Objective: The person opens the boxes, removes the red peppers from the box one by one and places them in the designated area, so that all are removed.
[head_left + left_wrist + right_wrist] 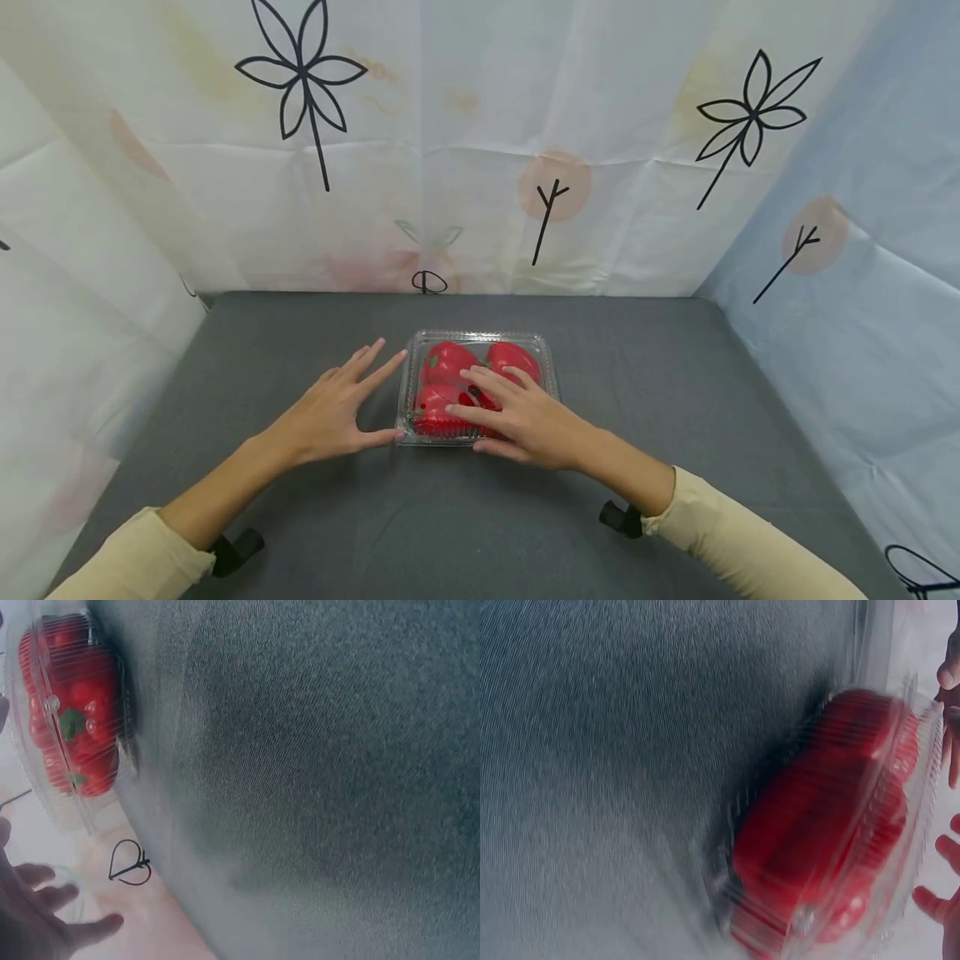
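Note:
A clear plastic clamshell box (553, 375) with red bell peppers (448, 363) inside rests on the grey table, its lid down. My left hand (330, 412) is beside its left edge, fingers spread and thumb tip at the near left corner; whether it touches cannot be told. Over the right part of the lid is my right hand (528, 421), fingers extended and hiding some of the peppers. The left wrist view shows the box (52, 705) from the side, with green stems on red peppers (94, 690). In the right wrist view the peppers (817, 810) are blurred.
The grey table (480, 533) reaches back to a white patterned cloth (465, 167). More cloth hangs at the left (67, 250) and right (885, 292). Dark bands (238, 552) are on both wrists near the light sleeves (138, 558).

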Available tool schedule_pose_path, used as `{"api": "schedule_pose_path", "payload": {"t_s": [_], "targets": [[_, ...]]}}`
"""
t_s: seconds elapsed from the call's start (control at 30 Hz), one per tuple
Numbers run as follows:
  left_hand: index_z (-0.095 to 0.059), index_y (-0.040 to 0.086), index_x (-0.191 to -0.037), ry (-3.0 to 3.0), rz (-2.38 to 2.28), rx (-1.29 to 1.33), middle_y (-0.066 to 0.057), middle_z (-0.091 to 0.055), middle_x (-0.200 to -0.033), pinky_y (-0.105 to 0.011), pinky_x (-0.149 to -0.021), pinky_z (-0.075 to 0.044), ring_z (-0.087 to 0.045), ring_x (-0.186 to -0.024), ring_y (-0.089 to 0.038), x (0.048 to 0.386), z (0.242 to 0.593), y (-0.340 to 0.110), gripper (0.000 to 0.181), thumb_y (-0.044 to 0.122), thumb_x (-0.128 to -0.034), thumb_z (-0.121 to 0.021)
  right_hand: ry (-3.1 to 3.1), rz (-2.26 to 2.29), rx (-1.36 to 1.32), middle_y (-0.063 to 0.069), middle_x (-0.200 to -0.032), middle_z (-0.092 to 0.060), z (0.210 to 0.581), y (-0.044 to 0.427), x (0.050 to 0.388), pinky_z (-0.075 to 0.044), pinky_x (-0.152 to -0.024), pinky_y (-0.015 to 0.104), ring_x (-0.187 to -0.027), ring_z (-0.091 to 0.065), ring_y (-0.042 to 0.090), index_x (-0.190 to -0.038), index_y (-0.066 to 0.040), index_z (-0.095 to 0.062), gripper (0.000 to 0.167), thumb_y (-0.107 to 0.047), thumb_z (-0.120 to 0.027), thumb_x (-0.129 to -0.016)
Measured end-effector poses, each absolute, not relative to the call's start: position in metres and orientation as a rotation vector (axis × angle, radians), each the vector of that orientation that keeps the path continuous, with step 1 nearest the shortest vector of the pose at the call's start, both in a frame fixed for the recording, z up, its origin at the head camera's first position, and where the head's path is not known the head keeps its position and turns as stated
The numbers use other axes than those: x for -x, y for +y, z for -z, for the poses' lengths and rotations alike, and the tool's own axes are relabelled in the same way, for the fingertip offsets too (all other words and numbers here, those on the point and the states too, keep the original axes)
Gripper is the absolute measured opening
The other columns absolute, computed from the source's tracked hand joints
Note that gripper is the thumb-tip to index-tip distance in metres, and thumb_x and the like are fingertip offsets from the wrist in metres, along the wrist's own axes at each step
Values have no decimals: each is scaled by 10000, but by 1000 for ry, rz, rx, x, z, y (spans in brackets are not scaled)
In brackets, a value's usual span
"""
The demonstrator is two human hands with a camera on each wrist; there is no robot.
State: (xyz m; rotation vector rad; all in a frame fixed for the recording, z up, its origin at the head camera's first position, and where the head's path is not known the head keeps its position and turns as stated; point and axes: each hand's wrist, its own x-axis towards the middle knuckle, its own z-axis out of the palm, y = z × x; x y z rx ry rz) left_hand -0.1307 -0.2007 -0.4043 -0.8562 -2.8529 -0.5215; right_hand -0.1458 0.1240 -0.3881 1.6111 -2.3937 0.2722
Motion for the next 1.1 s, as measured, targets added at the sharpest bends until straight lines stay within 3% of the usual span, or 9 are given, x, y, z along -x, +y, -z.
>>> {"api": "schedule_pose_path", "payload": {"t_s": [0.17, 0.4, 0.6, 0.83, 1.1], "targets": [[-216, 222, -1591, -2840, 654, 890, -194, -304, -1584, -641, -920, -483, -500, -1304, -416, 128, 410, -197, 1090, 594, -745, -793, -2337, -251, -1664, 139, -1479, -462, 395, 117, 143, -403, -1070, 538, -1393, -391, 263, -1408, -242, -566, 622, -343, -796, -839], [-204, 184, -1592, -2834, 810, 856, -191, -436, -1503, -594, -906, -514, -547, -1256, -387, 123, 421, -191, 1152, 455, -701, -883, -2348, -252, -1672, 113, -1483, -460, 401, 110, 142, -395, -1082, 520, -1401, -382, 262, -1359, -266, -610, 575, -287, -820, -824], [-208, 120, -1584, -2818, 950, 831, -177, -572, -1352, -486, -848, -565, -650, -1049, -296, 120, 426, -189, 1156, 326, -694, -917, -2345, -220, -1681, 111, -1470, -472, 403, 103, 141, -401, -1073, 522, -1402, -373, 268, -1333, -261, -629, 531, -273, -811, -835], [-221, 102, -1574, -2789, 1122, 802, -94, -621, -1225, -370, -781, -579, -660, -899, -175, 119, 431, -185, 1129, 211, -697, -924, -2334, -191, -1683, 106, -1460, -479, 402, 99, 140, -402, -1071, 522, -1399, -378, 276, -1315, -265, -633, 516, -292, -812, -831], [-182, 79, -1572, -2713, 1616, 690, -108, -638, -1100, -299, -770, -583, -676, -811, -122, 116, 438, -184, 1042, 72, -774, -852, -2403, -138, -1678, 78, -1488, -456, 402, 94, 139, -388, -1084, 526, -1412, -357, 255, -1325, -268, -622, 498, -300, -788, -856]]}}
